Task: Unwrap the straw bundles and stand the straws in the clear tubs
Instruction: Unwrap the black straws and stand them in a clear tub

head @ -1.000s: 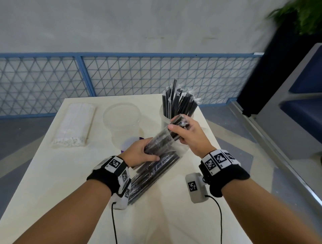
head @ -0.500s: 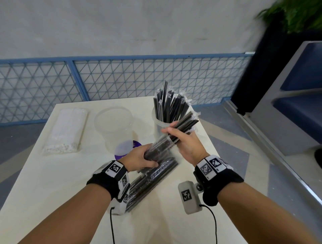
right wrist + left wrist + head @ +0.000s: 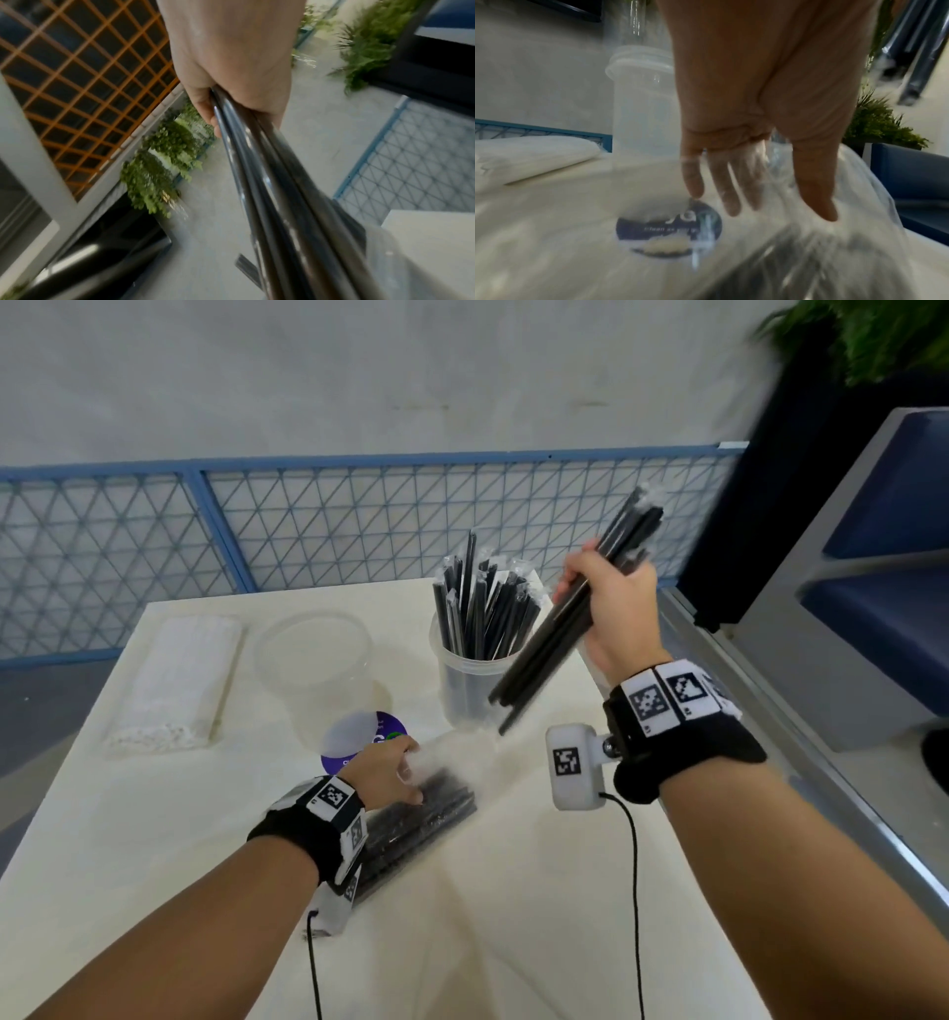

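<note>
My right hand (image 3: 590, 593) grips a bunch of black straws (image 3: 554, 639) in the air, tilted, their lower ends beside the clear tub (image 3: 462, 690) that holds several black straws (image 3: 482, 608). The right wrist view shows those held straws (image 3: 270, 182) running out of my right hand (image 3: 231, 113). My left hand (image 3: 411, 778) holds the clear wrapper (image 3: 441, 757) of the black straw bundle (image 3: 421, 819) lying on the table. In the left wrist view, blurred film (image 3: 847, 203) passes between thumb and fingers of my left hand (image 3: 770, 207). An empty clear tub (image 3: 313, 654) stands further left.
A wrapped bundle of white straws (image 3: 174, 680) lies at the table's (image 3: 154, 839) far left. A round purple lid (image 3: 364, 742) sits flat in front of the empty tub. A blue mesh fence (image 3: 334, 526) runs behind the table; a grey and blue seat (image 3: 847, 608) stands to the right.
My right hand has pulled a bunch of black straws out of the wrapper and lifted it up and right. My left hand has lowered the bundle onto the table.
</note>
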`<action>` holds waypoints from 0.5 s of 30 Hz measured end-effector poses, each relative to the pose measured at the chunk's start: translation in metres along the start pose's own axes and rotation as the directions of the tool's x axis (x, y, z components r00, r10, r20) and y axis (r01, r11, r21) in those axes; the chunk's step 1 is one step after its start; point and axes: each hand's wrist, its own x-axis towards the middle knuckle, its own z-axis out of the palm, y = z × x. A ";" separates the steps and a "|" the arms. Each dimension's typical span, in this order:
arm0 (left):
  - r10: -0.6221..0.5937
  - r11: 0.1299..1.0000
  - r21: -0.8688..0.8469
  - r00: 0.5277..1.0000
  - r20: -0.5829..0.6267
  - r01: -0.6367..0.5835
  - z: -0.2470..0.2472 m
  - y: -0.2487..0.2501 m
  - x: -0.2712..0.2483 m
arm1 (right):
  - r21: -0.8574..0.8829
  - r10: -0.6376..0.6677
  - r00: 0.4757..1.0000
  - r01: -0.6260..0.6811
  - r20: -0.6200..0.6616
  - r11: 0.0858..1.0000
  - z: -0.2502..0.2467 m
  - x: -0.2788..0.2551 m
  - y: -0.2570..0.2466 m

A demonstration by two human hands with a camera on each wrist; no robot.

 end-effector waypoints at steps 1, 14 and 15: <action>-0.013 1.000 0.022 1.000 0.003 0.013 -0.005 0.004 0.001 | 0.055 -0.010 1.000 0.012 -0.024 0.998 0.002 0.005 -0.004; -0.040 0.963 -0.263 0.939 -0.342 -0.055 -0.067 0.064 0.044 | -0.273 0.041 0.999 -0.049 -0.034 0.961 0.012 0.043 0.043; -0.045 0.958 -0.283 0.941 -0.335 -0.055 -0.069 0.065 0.048 | -0.353 0.098 0.995 -0.092 -0.002 0.931 0.007 0.048 0.053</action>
